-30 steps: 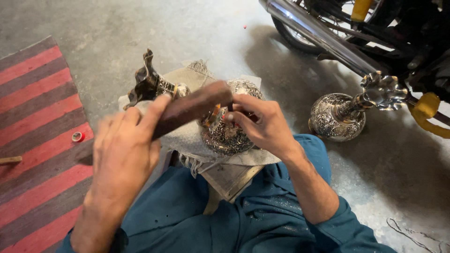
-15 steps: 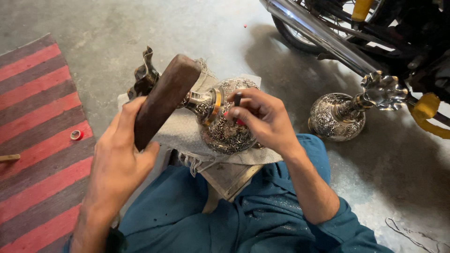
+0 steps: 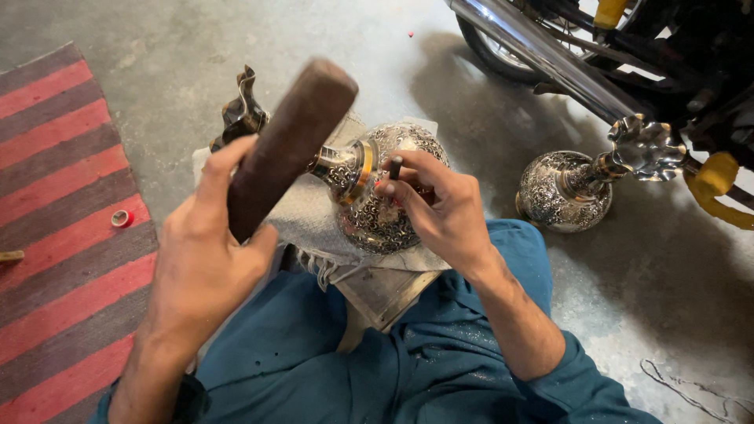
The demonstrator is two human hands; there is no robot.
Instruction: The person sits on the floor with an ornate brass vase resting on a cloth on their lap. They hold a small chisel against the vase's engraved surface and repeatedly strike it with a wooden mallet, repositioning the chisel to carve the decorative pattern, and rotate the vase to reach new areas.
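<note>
Two engraved vases (image 3: pixel 385 200) (image 3: pixel 564 191), one wooden mallet (image 3: pixel 287 145), one punch (image 3: pixel 395 167).

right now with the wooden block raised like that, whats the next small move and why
Probably bring the wooden block in the left hand down onto the top of the small punch. The right hand pinches that punch upright against the engraved silver vase, which lies on a cloth, and the block is lifted clear above it, so a tap looks due.
</note>
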